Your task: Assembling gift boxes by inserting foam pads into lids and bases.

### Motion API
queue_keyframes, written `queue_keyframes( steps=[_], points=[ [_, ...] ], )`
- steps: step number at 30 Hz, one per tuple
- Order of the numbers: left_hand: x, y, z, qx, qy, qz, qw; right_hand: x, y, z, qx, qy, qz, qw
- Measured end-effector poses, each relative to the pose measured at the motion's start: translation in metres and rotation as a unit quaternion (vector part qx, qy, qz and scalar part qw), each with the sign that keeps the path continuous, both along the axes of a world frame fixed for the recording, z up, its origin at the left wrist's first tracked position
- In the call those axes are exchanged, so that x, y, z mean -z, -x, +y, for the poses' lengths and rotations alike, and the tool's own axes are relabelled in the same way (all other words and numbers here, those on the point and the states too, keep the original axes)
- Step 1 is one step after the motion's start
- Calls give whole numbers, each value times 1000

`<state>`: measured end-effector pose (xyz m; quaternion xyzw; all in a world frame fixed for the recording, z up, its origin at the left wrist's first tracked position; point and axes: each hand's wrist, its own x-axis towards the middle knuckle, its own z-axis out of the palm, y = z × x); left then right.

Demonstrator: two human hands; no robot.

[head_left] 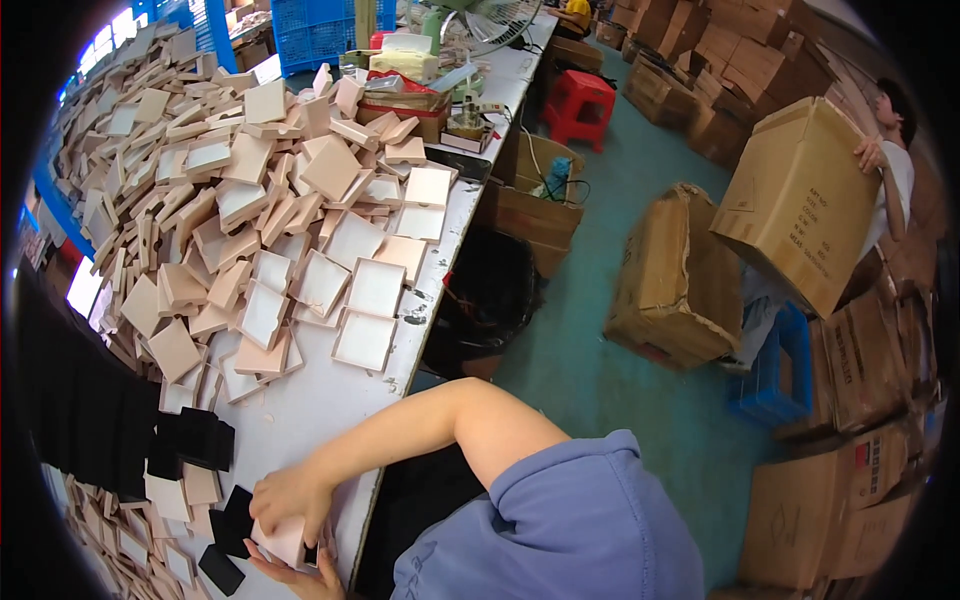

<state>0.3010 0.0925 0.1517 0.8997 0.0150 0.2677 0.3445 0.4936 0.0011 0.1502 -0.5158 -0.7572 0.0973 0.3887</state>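
Observation:
Near the table's front edge, a small pale pink box (283, 540) is between my two hands. My left hand (300, 578) grips it from below, its fingers along the near side. From above, my right hand (290, 497) closes on the same box, fingers bent over it and the thumb down its side. A dark patch shows at the box's edge under the thumb; I cannot tell what it is. Flat black pads (232, 522) lie just left of my hands, with another black pad (221, 569) beside them. A stack of black pieces (190, 440) stands farther off.
A big heap of pale pink boxes (250, 160) covers the white table (300, 420); open box trays (363, 340) lie along its edge. Tall black stacks (75, 400) stand at left. To the right are cartons (670, 280), a red stool (580, 108) and a person carrying a carton (800, 200).

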Motion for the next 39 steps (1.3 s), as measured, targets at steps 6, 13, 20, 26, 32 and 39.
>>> queue_keyframes(
  steps=[6,13,20,26,32,39],
  points=[
    [-10,4,-3,6,-16,35,999,-23,15,-23,2,-21,-123,992],
    [-30,-1,-8,8,-129,127,983,1,19,-33,41,-135,-138,980],
    [-21,-1,-6,45,-76,102,991,2,16,-38,12,-96,-61,993],
    [3,16,-8,2,-69,74,995,-8,22,-43,-44,-69,-7,997],
    [20,117,-29,-319,-115,-47,940,-20,-20,-21,158,-77,-105,979],
    [93,287,-64,-774,-50,91,625,-22,-68,0,310,-35,-95,945]
  ],
)
